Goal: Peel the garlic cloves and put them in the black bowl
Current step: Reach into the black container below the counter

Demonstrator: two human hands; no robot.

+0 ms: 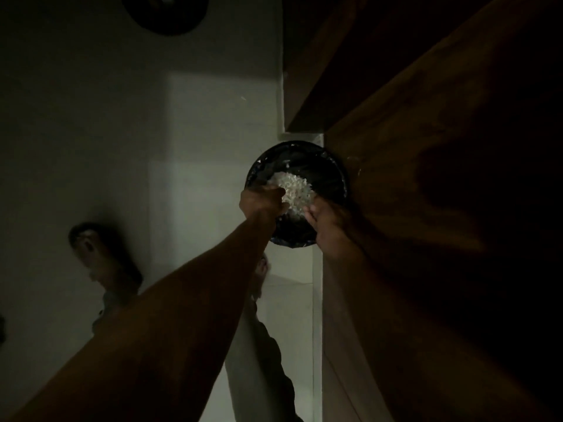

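Two hands (265, 199) (323, 223) reach into black bowl (335, 175) of pale garlic (292, 187); fingers' grip seemingly unclear in dimness.

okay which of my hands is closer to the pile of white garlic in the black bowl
Left. Your left hand touches the white garlic pile at its left edge, inside the black bowl. Your right hand sits just below-right, over the near rim.

surface: pale tiled floor (195, 184), dim, one brighter patch mid-frame | on it: black bowl (332, 175) right up against the dark wooden unit (426, 147) | far end: dark round object (166, 16), partly cut off
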